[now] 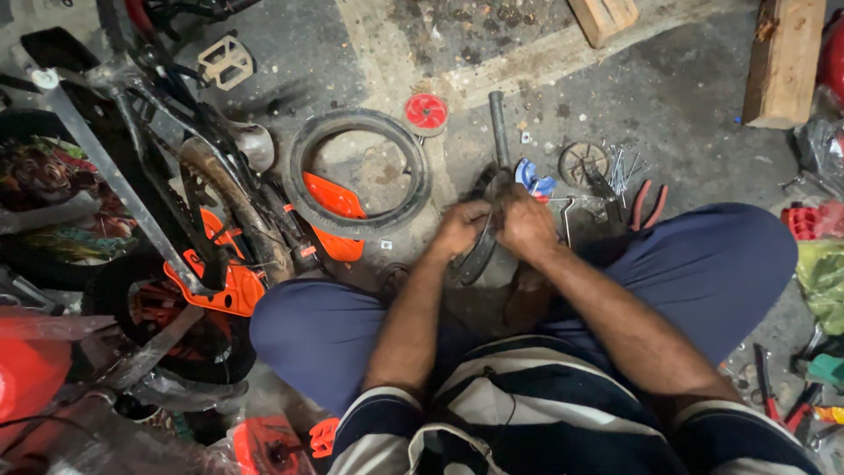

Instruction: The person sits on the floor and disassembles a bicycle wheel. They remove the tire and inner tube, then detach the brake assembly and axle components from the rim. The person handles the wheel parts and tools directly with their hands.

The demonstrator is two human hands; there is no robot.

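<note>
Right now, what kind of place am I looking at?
Probably a small bicycle repair spot on a concrete floor: a loose tyre, a dismantled bike, and pliers lie around.

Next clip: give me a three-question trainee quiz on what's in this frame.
1. True or false: both hands grip the same dark curved rubber piece.
2. What lies on the floor just beyond the left hand: A) a tyre, B) a helmet, C) a bucket?
3. What colour are the pliers' handles?

Key
1. True: left hand and right hand meet on the rubber piece.
2. A, the tyre.
3. Red, on the pliers beyond the right knee.
</note>
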